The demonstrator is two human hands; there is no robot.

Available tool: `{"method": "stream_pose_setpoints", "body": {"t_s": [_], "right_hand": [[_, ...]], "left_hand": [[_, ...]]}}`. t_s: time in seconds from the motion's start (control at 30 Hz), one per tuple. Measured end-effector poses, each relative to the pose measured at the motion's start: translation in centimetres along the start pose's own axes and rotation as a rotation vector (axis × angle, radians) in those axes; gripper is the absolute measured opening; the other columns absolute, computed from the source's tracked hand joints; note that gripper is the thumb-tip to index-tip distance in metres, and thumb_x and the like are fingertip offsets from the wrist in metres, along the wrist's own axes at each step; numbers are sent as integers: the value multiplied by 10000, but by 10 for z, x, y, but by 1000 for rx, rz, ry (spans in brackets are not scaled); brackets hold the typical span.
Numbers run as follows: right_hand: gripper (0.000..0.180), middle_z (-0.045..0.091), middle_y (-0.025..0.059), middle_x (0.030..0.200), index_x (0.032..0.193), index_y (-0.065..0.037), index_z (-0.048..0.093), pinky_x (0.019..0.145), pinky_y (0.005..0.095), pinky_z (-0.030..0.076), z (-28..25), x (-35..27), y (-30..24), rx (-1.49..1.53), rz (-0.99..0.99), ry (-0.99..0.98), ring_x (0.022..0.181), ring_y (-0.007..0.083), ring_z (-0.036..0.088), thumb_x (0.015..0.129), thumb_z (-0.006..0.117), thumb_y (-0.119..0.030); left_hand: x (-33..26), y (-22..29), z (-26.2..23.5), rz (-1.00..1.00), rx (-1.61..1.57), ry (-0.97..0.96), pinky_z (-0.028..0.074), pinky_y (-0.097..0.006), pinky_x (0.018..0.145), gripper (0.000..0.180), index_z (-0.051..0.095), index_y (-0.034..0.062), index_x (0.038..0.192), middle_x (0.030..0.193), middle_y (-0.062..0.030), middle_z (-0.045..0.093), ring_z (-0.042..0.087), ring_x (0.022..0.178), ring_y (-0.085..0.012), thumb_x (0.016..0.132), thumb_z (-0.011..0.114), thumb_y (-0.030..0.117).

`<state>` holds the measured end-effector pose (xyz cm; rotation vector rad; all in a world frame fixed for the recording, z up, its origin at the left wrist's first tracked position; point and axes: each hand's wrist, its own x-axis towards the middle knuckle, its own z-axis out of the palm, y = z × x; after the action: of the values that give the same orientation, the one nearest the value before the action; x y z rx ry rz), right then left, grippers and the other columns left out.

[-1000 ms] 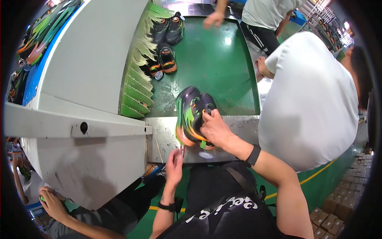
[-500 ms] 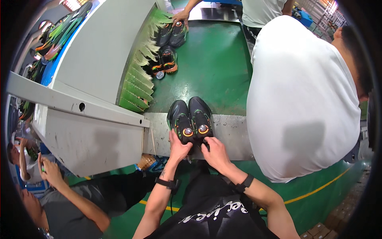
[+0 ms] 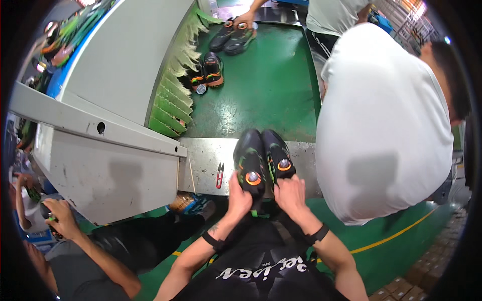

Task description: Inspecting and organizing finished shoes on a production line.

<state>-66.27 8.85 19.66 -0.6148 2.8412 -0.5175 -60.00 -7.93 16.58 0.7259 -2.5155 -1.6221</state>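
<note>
A pair of black sneakers with green and orange trim sits before me, toes pointing away, over the metal plate at the front of the green surface. My left hand (image 3: 240, 194) is closed around the heel end of the left sneaker (image 3: 249, 158). On the right sneaker (image 3: 277, 150), my right hand (image 3: 290, 192) grips the heel end with curled fingers. Both sneakers carry a round dial ringed in orange on the tongue. Left of them, thread snips (image 3: 220, 176) with red handles lie on the metal plate (image 3: 201, 155).
Farther off, another pair of sneakers (image 3: 213, 67) stands by the green fringe curtain (image 3: 173, 98). Beyond it, a co-worker's hand (image 3: 246, 19) holds a third pair (image 3: 240, 40). A person in white (image 3: 381, 120) is close on my right; a grey machine housing (image 3: 110, 165) stands left.
My hands and the near sneakers have shifted right and toward me, and the snips now show. The co-worker's far pair has swung round. A person at left has lowered a hand.
</note>
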Motion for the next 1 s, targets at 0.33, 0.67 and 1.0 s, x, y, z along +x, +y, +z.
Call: {"method": "stream_pose_setpoints", "body": {"t_s": [0.33, 0.67, 1.0], "right_hand": [[499, 565, 226, 1217, 1214, 39, 539, 987, 427, 431, -32, -22, -56, 416, 137, 85, 1157, 384, 536, 820, 708, -218], [905, 631, 255, 1106, 1405, 52, 333, 887, 370, 506, -24, 37, -64, 428, 169, -341, 1020, 326, 641, 679, 774, -259], [939, 343, 167, 1447, 1492, -7, 181, 1089, 457, 314, -166, 5, -84, 1309, -221, -459, 1344, 274, 371, 788, 757, -243]], "left_hand": [[1, -52, -58, -341, -167, -653, 470, -323, 950, 495, 410, -34, 1351, 1265, -142, 560, 576, 1117, -210, 906, 592, 83], [19, -2, -92, -364, -569, -184, 309, -372, 1113, 772, 215, -50, 1448, 1464, -233, 332, 385, 1336, -294, 915, 643, 307], [-29, 130, -137, 67, -959, -498, 281, -351, 1109, 777, 267, -26, 1457, 1404, -140, 429, 422, 1293, -220, 828, 664, 198]]}}
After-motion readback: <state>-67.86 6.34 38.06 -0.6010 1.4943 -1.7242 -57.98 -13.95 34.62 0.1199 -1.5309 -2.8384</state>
